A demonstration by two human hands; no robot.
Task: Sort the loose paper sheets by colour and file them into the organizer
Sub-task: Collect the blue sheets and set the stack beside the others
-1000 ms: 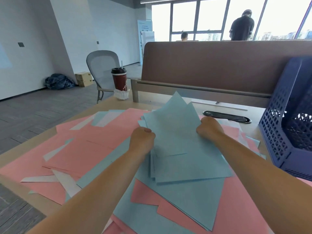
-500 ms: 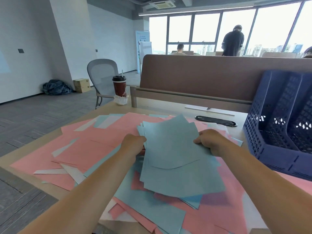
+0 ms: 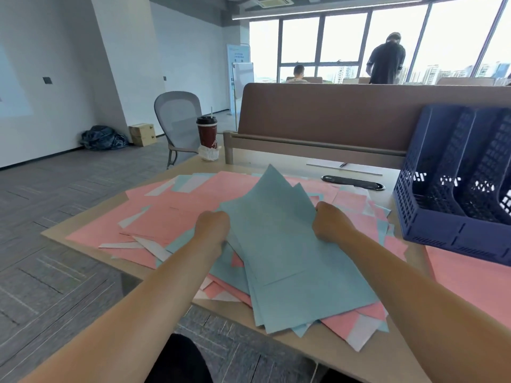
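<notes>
A: Where are the blue sheets [image 3: 284, 252]?
B: Between my left hand [image 3: 213, 228] and right hand [image 3: 330, 222], each curled round an edge. The organizer [image 3: 442, 236] stands right of my right hand.

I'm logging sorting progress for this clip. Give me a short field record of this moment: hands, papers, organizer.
left hand: grips the left edge of the blue sheets
right hand: grips their right edge
blue sheets: gathered bundle, far corners raised, near end resting on the pile
pink sheets: loose, spread over the desk
white sheets: a few among the pink
organizer: navy, on the desk's right side, no paper visible inside
coffee cup: far left corner of the desk
</notes>
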